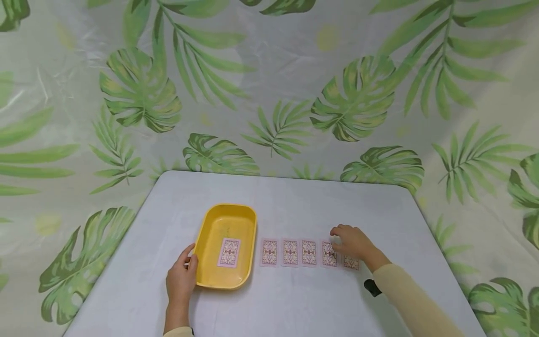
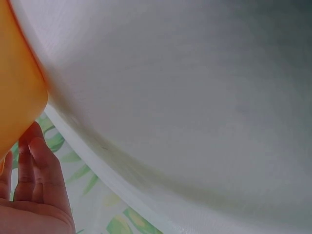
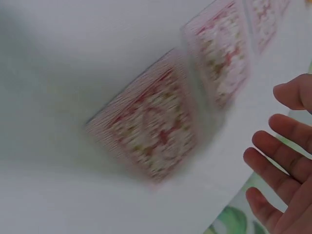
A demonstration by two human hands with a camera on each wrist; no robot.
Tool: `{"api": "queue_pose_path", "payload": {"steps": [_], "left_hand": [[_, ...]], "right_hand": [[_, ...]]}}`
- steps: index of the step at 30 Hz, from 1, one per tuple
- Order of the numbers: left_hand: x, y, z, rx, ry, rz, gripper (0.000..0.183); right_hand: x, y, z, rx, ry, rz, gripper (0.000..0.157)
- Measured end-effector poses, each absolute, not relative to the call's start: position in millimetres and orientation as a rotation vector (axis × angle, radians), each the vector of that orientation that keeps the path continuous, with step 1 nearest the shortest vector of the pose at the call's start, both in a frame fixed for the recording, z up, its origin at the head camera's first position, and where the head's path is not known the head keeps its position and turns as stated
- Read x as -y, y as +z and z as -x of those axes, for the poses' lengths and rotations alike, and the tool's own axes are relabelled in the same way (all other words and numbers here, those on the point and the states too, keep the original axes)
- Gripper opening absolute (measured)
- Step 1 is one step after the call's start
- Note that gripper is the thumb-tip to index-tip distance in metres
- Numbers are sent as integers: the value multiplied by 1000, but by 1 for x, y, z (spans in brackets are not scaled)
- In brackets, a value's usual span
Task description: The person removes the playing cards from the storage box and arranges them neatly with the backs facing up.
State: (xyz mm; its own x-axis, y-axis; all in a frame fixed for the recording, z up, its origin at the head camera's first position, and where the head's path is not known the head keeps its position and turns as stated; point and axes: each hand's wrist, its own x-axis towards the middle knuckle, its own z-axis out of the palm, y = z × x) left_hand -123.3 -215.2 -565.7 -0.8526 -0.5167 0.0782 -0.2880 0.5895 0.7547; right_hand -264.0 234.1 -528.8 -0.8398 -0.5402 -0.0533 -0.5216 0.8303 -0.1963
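At its left side, a yellow tray is held by my left hand, with the thumb at the rim and fingers against the outer wall. In the left wrist view, part of the tray's wall hides some of the fingertips. Inside the tray lies a patterned card. To the right, several similar cards lie in a row, backs up. Above the row's right end hovers my right hand, its fingers spread and holding nothing. It partly covers the last card; a blurred card shows in the right wrist view.
A white cloth covers the table. Leaf-printed fabric hangs behind it and along both sides. A small black object sits at the right wrist, by the sleeve.
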Motion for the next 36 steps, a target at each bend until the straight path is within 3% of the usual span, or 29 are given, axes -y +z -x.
{"api": "queue_pose_path", "payload": {"steps": [36], "left_hand": [[219, -570, 125, 2515, -1132, -617, 37]], "right_hand": [[-77, -487, 263, -2737, -509, 1100, 33]]}}
